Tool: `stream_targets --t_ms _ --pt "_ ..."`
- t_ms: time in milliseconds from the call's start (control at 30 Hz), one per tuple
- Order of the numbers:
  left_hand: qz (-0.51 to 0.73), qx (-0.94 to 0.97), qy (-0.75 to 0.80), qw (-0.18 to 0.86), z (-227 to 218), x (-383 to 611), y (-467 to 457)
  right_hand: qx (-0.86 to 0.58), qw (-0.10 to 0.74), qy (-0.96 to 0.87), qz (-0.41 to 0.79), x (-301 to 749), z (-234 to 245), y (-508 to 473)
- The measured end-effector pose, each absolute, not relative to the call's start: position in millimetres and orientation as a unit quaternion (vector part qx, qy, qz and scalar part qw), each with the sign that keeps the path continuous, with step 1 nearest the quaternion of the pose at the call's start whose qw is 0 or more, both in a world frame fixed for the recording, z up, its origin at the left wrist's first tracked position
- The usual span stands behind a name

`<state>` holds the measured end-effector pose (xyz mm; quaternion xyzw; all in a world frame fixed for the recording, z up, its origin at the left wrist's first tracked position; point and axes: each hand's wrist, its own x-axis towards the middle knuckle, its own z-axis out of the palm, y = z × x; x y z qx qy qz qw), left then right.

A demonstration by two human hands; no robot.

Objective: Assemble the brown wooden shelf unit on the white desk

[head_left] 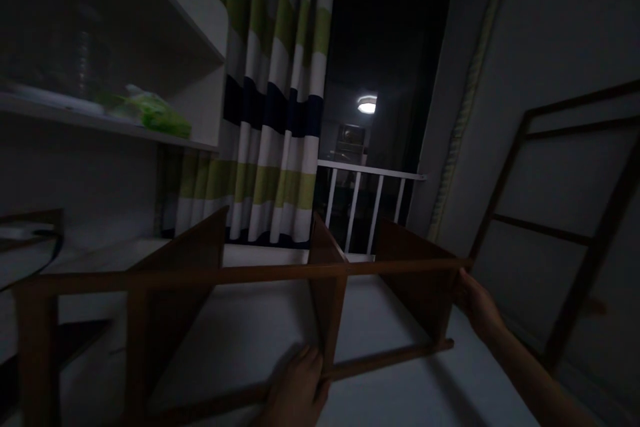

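Observation:
A brown wooden shelf rack (280,273) lies on its side across a white surface, with its shelf boards standing upright. My left hand (297,383) is closed around its lower rail, beside the middle board. At the far right end, my right hand (477,303) grips the corner below the upper rail. Its fingertips are partly hidden behind the wood. The room is dim, so fine details are hard to make out.
On the left, a white wall shelf (200,143) holds a green bag (160,113) and a clear bottle (84,57). A striped curtain (280,177) hangs by a dark window with a white railing (370,170). Another brown wooden frame (545,230) leans along the right wall.

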<state>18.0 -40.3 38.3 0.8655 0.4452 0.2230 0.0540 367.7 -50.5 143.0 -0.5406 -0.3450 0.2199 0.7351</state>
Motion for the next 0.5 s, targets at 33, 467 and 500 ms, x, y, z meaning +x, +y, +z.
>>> stream_targets --t_ms 33,467,500 --pt "0.223 0.865 0.446 0.049 40.0 18.4 -42.0 -0.554 0.725 -0.349 0.214 365.7 141.0 -53.7" --pt "0.273 0.858 0.432 -0.047 62.2 -25.0 -124.6 -0.691 0.434 -0.534 0.222 260.7 74.8 -122.6" --pt "0.286 0.853 0.434 -0.053 61.7 -37.3 -135.0 -0.684 0.409 -0.561 0.224 246.7 75.7 -129.6"
